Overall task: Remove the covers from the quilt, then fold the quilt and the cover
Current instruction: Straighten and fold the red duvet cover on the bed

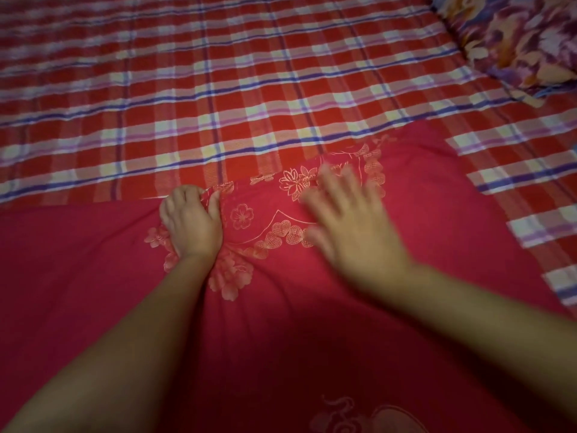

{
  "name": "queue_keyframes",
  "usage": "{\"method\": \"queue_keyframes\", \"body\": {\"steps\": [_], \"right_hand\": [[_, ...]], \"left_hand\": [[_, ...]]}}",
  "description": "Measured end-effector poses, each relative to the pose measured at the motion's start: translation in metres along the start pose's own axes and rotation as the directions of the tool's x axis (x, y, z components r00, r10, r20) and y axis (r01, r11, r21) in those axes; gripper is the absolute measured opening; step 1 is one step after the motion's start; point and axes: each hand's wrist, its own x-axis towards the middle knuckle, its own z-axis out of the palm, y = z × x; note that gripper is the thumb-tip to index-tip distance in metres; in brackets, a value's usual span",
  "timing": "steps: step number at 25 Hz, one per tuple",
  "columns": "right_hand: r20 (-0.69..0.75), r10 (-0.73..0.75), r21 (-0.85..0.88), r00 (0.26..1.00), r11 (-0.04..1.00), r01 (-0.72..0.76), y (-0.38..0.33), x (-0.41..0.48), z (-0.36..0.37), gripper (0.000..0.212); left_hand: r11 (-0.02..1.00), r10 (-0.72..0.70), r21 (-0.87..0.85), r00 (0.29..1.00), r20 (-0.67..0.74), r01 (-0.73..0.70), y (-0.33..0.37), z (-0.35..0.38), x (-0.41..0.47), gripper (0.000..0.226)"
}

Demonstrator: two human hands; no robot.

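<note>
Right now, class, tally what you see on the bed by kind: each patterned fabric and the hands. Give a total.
Red cover with flower print: 1
Red plaid sheet: 1
Purple flowered bedding, far right corner: 1
Hands: 2 (left hand, right hand)
Total: 5

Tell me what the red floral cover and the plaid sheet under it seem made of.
The red cover: thin woven cloth, probably cotton, matte; it puckers into soft creases where the left hand grips its edge. The plaid sheet: woven cloth too, matte, with a fine ribbed, crinkled texture; fibre cannot be told.
</note>
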Motion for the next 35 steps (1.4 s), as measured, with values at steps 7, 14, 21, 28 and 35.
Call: {"method": "queue_keyframes", "body": {"steps": [7, 14, 21, 28, 35], "right_hand": [[0.363, 0.372, -0.101, 0.854, 0.927, -0.361, 0.056, 0.018, 0.035, 0.053], [0.440, 0.541, -0.196, 0.717, 0.837, -0.511, 0.058, 0.058, 0.050, 0.051], [0.524, 0.554, -0.140, 0.648, 0.806, -0.576, 0.046, 0.060, 0.019, 0.051], [0.329, 0.275, 0.096, 0.903, 0.942, -0.322, -0.094, -0.076, 0.008, 0.064], [0.219, 0.306, -0.024, 0.926, 0.951, -0.308, -0.111, -0.108, 0.027, 0.066]], "left_hand": [[0.986, -0.045, -0.158, 0.999, 0.001, 0.044, 0.001, -0.005, 0.003, 0.041], [0.973, 0.030, -0.230, 0.992, 0.121, -0.002, 0.005, -0.027, 0.001, 0.060], [0.980, 0.034, 0.168, 0.915, 0.403, -0.110, -0.049, -0.130, -0.195, 0.067], [0.951, 0.019, 0.267, 0.893, 0.450, -0.155, -0.096, -0.156, -0.230, 0.070], [0.960, 0.051, 0.237, 0.921, 0.386, -0.152, -0.102, -0.146, -0.233, 0.069]]}}
